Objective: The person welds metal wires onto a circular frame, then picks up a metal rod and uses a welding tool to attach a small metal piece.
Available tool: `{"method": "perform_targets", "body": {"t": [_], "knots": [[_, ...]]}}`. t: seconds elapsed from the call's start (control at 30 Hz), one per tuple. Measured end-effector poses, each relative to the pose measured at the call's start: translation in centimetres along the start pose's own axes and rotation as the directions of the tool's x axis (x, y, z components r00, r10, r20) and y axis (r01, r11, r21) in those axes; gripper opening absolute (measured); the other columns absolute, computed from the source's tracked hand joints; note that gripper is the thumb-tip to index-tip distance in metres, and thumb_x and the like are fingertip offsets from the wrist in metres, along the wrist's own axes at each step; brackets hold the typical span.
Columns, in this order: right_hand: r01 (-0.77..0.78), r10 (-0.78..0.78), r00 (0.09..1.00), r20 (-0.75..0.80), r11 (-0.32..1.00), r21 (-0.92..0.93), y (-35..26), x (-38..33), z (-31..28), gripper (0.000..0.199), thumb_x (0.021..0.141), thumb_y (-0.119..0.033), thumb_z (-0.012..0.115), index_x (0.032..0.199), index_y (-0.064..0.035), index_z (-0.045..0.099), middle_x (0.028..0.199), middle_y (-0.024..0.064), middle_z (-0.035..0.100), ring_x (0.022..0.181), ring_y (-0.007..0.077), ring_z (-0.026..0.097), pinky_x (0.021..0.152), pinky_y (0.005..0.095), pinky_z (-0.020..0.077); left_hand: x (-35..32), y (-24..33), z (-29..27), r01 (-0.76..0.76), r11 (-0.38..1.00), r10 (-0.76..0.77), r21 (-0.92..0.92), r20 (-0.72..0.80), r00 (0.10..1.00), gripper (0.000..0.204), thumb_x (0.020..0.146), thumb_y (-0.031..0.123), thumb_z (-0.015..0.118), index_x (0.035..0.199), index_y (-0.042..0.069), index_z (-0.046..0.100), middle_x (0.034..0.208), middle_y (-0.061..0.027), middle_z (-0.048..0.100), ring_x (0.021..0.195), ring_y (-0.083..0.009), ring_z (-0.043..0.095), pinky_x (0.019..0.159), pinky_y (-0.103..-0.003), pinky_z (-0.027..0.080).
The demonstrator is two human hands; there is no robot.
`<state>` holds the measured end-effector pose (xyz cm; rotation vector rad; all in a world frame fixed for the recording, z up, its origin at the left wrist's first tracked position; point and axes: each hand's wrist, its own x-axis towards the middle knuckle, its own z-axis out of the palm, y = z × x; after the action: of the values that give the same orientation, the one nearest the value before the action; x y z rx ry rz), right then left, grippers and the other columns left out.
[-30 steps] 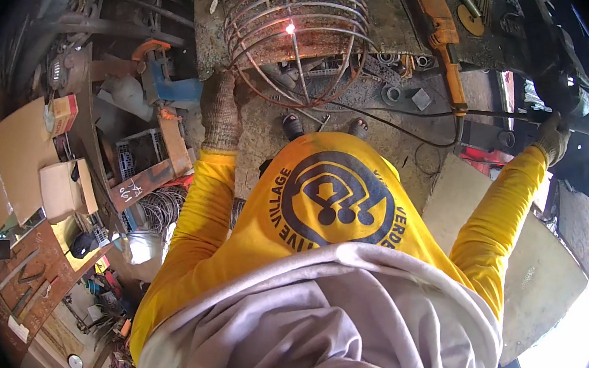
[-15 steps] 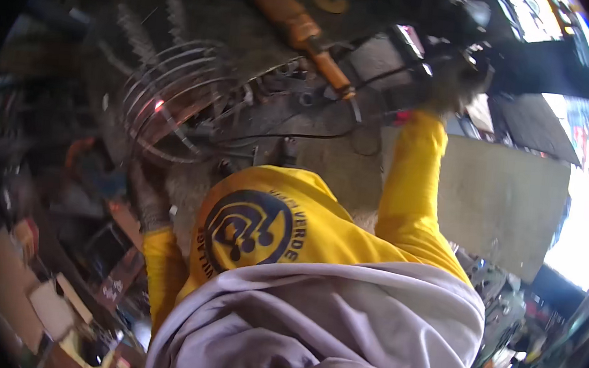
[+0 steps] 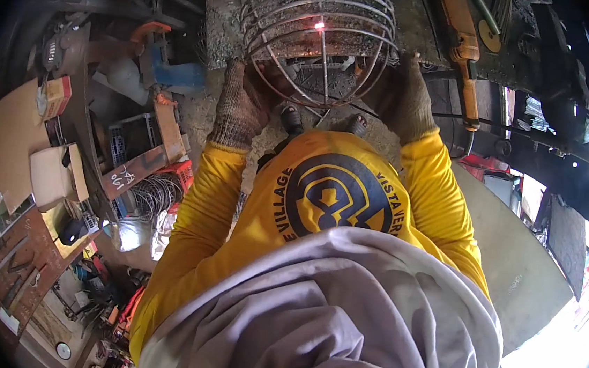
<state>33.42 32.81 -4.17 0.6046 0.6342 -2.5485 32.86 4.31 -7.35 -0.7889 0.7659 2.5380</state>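
Note:
A round cage of bent metal rods (image 3: 324, 102) rests at the near edge of the dark workbench. Where a cross rod meets a hoop, one small spot glows pinkish red. At the cage's left side is my left hand (image 3: 247, 103), in a dirty knitted glove, its fingers curled against the lower rods. My right hand (image 3: 408, 99), gloved the same way, grips the right side of the rim with the thumb up. Rods and shadow partly hide the fingers of both hands.
An orange angle grinder (image 3: 462, 48) lies on the bench to the right, its cord hanging off the edge. Beside it is a tan disc (image 3: 489, 37). A blue vise-like tool (image 3: 175, 72), cardboard boxes (image 3: 57, 174) and coiled wire (image 3: 150, 196) crowd the left. A pale board (image 3: 511, 273) stands right.
My right hand has come from the far right over to the cage's right side. The view has turned, so the cage now sits centred ahead. My left hand remains at the cage.

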Motion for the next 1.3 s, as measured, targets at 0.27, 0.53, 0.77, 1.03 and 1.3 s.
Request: {"method": "perform_targets", "body": {"t": [0.27, 0.53, 0.77, 1.03, 1.3], "knots": [[-0.047, 0.035, 0.985, -0.169, 0.996, -0.071, -1.2, 0.8, 1.1, 0.059, 0.1, -0.055, 0.046, 0.124, -0.0029, 0.059, 0.116, 0.0151, 0.068, 0.101, 0.0297, 0.065, 0.097, 0.0477, 0.049, -0.7, -0.1, 1.0, 0.003, 0.999, -0.007, -0.054, -0.081, 0.997, 0.051, 0.098, 0.059, 0.046, 0.103, 0.011, 0.061, 0.099, -0.0148, 0.066, 0.093, -0.0354, 0.066, 0.093, -0.059, 0.051], [-0.13, 0.122, 0.99, 0.076, 0.986, 0.107, -1.1, 1.2, -0.4, 0.041, 0.102, -0.043, 0.045, 0.124, -0.0126, 0.061, 0.117, 0.0096, 0.069, 0.111, 0.0316, 0.063, 0.095, 0.0545, 0.048, -0.9, 0.4, 0.1, -0.038, 0.985, 0.026, -0.165, -0.074, 0.997, 0.039, 0.097, 0.049, 0.058, 0.101, 0.01, 0.062, 0.094, -0.0135, 0.069, 0.091, -0.0349, 0.068, 0.089, -0.062, 0.052], [-0.068, 0.069, 0.992, -0.103, 0.998, 0.012, -1.7, -0.1, 1.3, 0.049, 0.099, -0.044, 0.052, 0.12, -0.0005, 0.06, 0.097, 0.0109, 0.068, 0.089, 0.0264, 0.063, 0.087, 0.045, 0.0499, -2.2, 0.3, 1.2, 0.044, 0.984, -0.023, -0.172, 0.121, 0.992, 0.032, 0.095, 0.034, 0.064, 0.12, 0.014, 0.06, 0.108, -0.0101, 0.066, 0.106, -0.0325, 0.064, 0.096, -0.055, 0.052], [-0.066, 0.069, 0.994, -0.088, 0.997, 0.039, -1.3, -0.2, 1.7, 0.054, 0.1, -0.046, 0.049, 0.118, 0.0036, 0.059, 0.096, 0.0091, 0.067, 0.085, 0.025, 0.06, 0.082, 0.041, 0.0464, -1.9, 0.4, 0.3, -0.013, 0.992, 0.023, -0.128, 0.074, 0.997, 0.031, 0.092, 0.031, 0.068, 0.118, 0.015, 0.062, 0.109, -0.0051, 0.068, 0.104, -0.035, 0.068, 0.087, -0.067, 0.054], [-0.008, 0.026, 0.993, -0.114, 0.988, 0.156, -0.8, -0.1, 1.4, 0.043, 0.1, -0.043, 0.047, 0.121, -0.0083, 0.062, 0.11, 0.0089, 0.067, 0.094, 0.0275, 0.06, 0.089, 0.0444, 0.0461, -1.5, 0.9, -0.3, 0.097, 0.992, -0.083, -0.081, 0.163, 0.983, 0.041, 0.093, 0.037, 0.066, 0.125, 0.013, 0.058, 0.117, -0.0074, 0.066, 0.111, -0.0283, 0.064, 0.097, -0.054, 0.053]]}}
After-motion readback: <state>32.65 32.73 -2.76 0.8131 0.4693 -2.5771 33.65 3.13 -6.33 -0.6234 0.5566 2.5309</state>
